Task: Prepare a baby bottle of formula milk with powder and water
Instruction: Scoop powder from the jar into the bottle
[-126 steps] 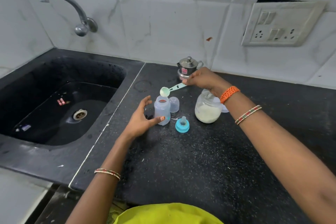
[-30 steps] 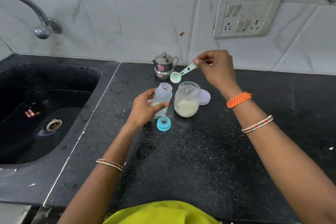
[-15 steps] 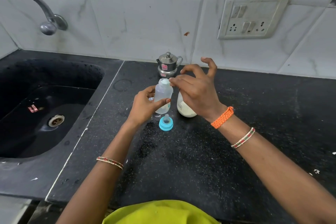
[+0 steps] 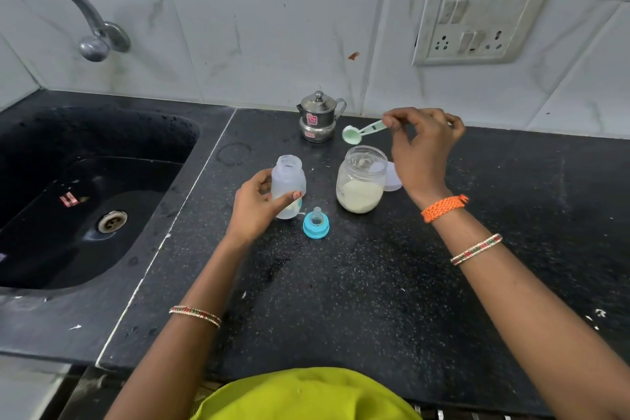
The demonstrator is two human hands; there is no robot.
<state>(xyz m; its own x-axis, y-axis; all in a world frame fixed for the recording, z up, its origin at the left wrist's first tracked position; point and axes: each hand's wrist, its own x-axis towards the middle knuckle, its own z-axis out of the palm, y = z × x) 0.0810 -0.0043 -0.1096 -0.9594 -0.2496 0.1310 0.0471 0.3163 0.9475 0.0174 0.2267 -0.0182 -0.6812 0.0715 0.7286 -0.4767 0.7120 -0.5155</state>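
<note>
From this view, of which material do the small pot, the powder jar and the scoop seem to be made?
Small pot: polished metal, probably steel; it shines and mirrors the light. Powder jar: clear glass or hard plastic, I cannot tell which; the pale powder shows through its wall. Scoop: matte pale green plastic, slightly translucent.

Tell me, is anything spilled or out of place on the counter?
Nothing is clearly spilled. The teat ring lies beside the open bottle; the jar stands upright. The pale specks are probably the stone's pattern.
</note>
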